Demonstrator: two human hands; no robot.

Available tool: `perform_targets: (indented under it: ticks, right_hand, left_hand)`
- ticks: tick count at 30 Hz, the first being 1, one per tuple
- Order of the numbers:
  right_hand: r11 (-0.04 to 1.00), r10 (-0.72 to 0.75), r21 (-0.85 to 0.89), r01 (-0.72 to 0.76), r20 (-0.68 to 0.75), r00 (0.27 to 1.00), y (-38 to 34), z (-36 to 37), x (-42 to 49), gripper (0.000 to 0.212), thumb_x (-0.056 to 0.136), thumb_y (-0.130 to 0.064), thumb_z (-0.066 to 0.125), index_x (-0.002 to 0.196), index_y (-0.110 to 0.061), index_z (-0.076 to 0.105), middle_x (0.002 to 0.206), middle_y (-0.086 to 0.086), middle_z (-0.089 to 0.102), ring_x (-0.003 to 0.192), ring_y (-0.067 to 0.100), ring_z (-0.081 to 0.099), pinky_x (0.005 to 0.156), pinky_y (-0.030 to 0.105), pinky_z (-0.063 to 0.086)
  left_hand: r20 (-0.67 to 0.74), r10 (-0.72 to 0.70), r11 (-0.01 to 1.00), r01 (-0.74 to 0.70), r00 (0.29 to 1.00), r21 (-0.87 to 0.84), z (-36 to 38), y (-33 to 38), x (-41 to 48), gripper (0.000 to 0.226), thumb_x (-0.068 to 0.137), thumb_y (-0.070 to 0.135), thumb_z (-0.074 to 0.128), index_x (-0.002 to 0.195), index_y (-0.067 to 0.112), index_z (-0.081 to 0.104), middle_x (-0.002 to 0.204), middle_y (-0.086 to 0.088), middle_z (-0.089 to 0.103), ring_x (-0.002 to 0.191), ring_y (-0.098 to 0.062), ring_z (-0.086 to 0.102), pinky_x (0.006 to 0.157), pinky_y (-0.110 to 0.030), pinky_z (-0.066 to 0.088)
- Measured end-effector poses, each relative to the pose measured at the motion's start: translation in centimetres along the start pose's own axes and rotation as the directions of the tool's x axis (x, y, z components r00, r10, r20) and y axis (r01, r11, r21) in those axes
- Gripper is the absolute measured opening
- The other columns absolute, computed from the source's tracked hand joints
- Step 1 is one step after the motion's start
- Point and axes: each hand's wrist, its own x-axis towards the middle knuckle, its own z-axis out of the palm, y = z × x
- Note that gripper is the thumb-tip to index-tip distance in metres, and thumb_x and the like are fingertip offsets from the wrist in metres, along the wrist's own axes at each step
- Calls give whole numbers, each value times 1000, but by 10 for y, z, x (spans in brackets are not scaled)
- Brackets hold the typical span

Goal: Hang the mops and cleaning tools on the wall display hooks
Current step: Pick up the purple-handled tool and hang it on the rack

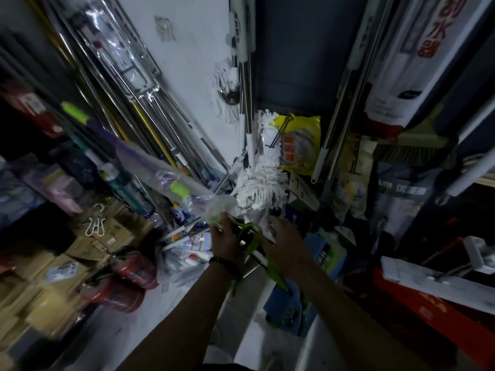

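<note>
Below the white mop heads (261,180), the left hand (226,241) clenched the plastic-wrapped green mop (247,238), apparently to lift it, while the right hand (286,236) hovered released beside it.

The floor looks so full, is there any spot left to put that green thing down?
Some. There is bare grey floor between the red extinguishers and the left hand, and a pale patch below the green tool. Everywhere else is crowded: cardboard boxes on the left, packets under the white mop heads, red crates on the right.

1 head view, wide-angle, looking steeply down, close over both forearms
</note>
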Motion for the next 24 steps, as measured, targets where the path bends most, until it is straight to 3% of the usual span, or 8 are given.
perform_targets:
  ticks: [4, 8, 11, 13, 16, 18, 21, 24]
  right_hand:
    - [992, -62, 113, 62, -3, 998, -42, 4, 29, 56, 101, -54, 54, 146, -21, 53, 137, 5, 64, 124, 21, 61, 104, 39, 52]
    - [942, -19, 334, 15, 6, 1000, -66, -3, 49, 51, 100, -48, 62, 140, -18, 56, 124, 7, 72, 118, 24, 68, 95, 34, 56]
    - [922, 1, 387, 27, -73, 997, -91, -14, 61, 95, 86, -65, 70, 158, -17, 29, 153, 7, 49, 138, 22, 51, 107, 35, 46]
    - [953, -45, 297, 66, -78, 996, -107, -22, 75, 98, 88, -67, 65, 163, -22, 22, 162, 3, 36, 142, 19, 42, 112, 36, 41]
    - [953, -116, 277, 122, -36, 993, -124, -35, 99, 42, 100, -52, 59, 132, -24, 63, 115, 1, 74, 103, 17, 70, 82, 30, 53]
    - [921, -116, 363, 140, -87, 989, -128, -38, 110, 17, 104, -36, 59, 103, -24, 71, 83, -3, 74, 73, 13, 71, 68, 29, 53]
    - [890, -105, 428, 156, -141, 984, -127, -38, 116, 25, 105, -24, 60, 82, -30, 67, 61, -9, 65, 57, 5, 62, 61, 26, 48]
    - [899, -109, 388, 202, -248, 962, -124, -39, 117, 40, 107, -21, 57, 67, -27, 56, 55, -5, 53, 54, 7, 51, 60, 27, 39]
  left_hand:
    - [140, 85, 991, -98, 986, 88, 13, 7, -20, 40, 98, 51, 60, 125, 23, 56, 112, -22, 71, 104, -50, 68, 79, -70, 55]
    - [246, 144, 983, -168, 958, 77, 23, 20, -33, 33, 107, 18, 51, 140, 24, 51, 110, -4, 77, 92, -28, 74, 73, -47, 59]
    - [315, 139, 977, -183, 939, 113, 26, 27, -39, 44, 105, 10, 56, 146, 22, 46, 101, -6, 78, 86, -32, 68, 76, -55, 52]
    - [326, 147, 965, -207, 934, 158, 28, 30, -40, 47, 105, 8, 55, 148, 24, 44, 101, -7, 78, 84, -32, 70, 75, -53, 54]
    - [372, 177, 935, -273, 911, 226, 32, 37, -43, 49, 106, 24, 54, 148, 44, 41, 118, -19, 72, 96, -38, 72, 81, -59, 58]
    - [415, 224, 874, -370, 882, 315, 33, 45, -45, 45, 106, 28, 54, 142, 54, 45, 117, -18, 71, 93, -34, 71, 82, -57, 58]
    - [573, 149, 809, -432, 806, 398, 21, 65, -35, 42, 106, 21, 54, 143, 36, 43, 115, 2, 74, 98, -17, 73, 82, -41, 61]
    - [723, -138, 626, -506, 677, 593, 6, 109, 3, 55, 93, 31, 72, 139, 23, 43, 131, 3, 62, 109, -7, 62, 92, -29, 52]
